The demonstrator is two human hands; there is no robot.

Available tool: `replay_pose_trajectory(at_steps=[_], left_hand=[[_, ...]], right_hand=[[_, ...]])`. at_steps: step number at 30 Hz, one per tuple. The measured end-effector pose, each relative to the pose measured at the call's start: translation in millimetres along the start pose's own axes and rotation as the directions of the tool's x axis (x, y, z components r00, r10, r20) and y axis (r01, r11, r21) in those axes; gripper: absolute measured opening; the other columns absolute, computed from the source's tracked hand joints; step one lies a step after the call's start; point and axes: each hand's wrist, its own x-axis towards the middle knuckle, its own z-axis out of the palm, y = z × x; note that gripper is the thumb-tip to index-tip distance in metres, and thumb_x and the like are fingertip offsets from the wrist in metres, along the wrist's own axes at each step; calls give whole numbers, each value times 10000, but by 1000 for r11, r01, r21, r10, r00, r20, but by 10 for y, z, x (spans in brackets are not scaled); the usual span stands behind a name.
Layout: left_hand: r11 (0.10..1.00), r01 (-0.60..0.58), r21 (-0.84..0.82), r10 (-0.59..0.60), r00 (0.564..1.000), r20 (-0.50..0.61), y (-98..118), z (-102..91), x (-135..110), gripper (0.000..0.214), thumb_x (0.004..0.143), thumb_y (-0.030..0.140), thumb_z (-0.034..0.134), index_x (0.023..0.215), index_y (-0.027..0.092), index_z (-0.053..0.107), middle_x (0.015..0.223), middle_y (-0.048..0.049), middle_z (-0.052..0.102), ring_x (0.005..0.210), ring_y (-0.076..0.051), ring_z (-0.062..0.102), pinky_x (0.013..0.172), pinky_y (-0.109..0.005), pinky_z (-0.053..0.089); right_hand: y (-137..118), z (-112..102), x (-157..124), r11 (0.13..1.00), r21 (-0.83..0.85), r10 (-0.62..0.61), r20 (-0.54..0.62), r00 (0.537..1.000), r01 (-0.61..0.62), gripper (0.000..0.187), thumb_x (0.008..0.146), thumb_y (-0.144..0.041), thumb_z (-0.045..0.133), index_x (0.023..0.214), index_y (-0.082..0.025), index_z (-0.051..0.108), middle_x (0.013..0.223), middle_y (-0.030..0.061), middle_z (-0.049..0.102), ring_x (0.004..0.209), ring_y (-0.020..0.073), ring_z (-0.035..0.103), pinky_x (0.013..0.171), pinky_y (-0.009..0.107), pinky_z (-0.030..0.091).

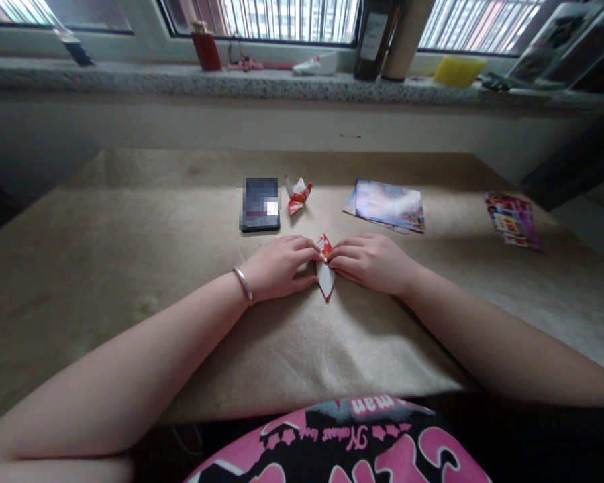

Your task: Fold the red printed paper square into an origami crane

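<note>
A small folded piece of paper (325,280), white with a red printed tip and red edges, lies pointed toward me on the table. From the left, my left hand (282,267), with a silver bangle on the wrist, pinches its edge between fingers and thumb. My right hand (371,263) presses closed fingertips on the paper's opposite side, near its middle. Both hands rest low on the cloth. Just beyond them sits a finished-looking origami crane (298,195) in red, white and yellow paper. Fingers partly hide the folded paper's centre.
A dark phone (260,204) lies left of the crane. Printed cards (390,203) are stacked to the right, and more colourful cards (513,220) lie farther right. Behind the table (181,201), the stone windowsill (282,82) bears a red bottle (206,48) and a yellow block (459,71).
</note>
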Motion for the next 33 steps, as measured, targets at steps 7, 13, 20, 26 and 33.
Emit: replay_pose_trajectory(at_steps=[7, 13, 20, 26, 33], left_hand=[[999, -37, 13, 37, 999, -11, -30, 6, -13, 257, 828, 317, 560, 1047, 191, 606, 1120, -73, 606, 1046, -204, 559, 910, -355, 454], [997, -64, 52, 64, 998, -9, -40, 5, -9, 239, 842, 297, 548, 1048, 201, 621, 1119, -58, 616, 1049, -194, 557, 905, -341, 454], [994, -74, 85, 76, 997, -21, -17, -4, -4, 239, 857, 314, 534, 1052, 228, 641, 1100, -46, 636, 1016, -189, 567, 872, -331, 456], [972, -107, 209, 117, 992, -35, 6, -1, 12, 253, 904, 333, 447, 973, 211, 658, 1010, -41, 658, 958, -185, 579, 847, -321, 450], [936, -142, 322, 164, 986, -41, 35, -15, 16, 270, 919, 288, 401, 861, 176, 640, 920, -63, 659, 917, -178, 593, 796, -302, 454]], right_hand=[[27, 52, -3, 992, 115, 49, -49, 998, -43, 207, 888, -244, 477, 892, -212, 682, 948, 42, 706, 935, 175, 623, 759, 283, 460], [17, 45, 4, 968, 212, 155, -69, 986, -137, 178, 806, -178, 526, 814, -239, 693, 849, -2, 718, 831, 153, 630, 714, 256, 457], [-2, 47, 9, 902, 350, 295, -69, 953, -254, 133, 736, -158, 580, 768, -222, 692, 793, 13, 715, 810, 161, 626, 740, 272, 467], [8, 111, 11, 870, 437, 300, -105, 948, -227, 118, 738, -144, 584, 762, -206, 682, 782, 14, 713, 777, 152, 626, 750, 275, 473], [-44, 100, 29, 930, 310, 241, -106, 965, -198, 118, 771, -182, 564, 791, -217, 675, 857, 24, 715, 870, 179, 620, 802, 308, 461]])
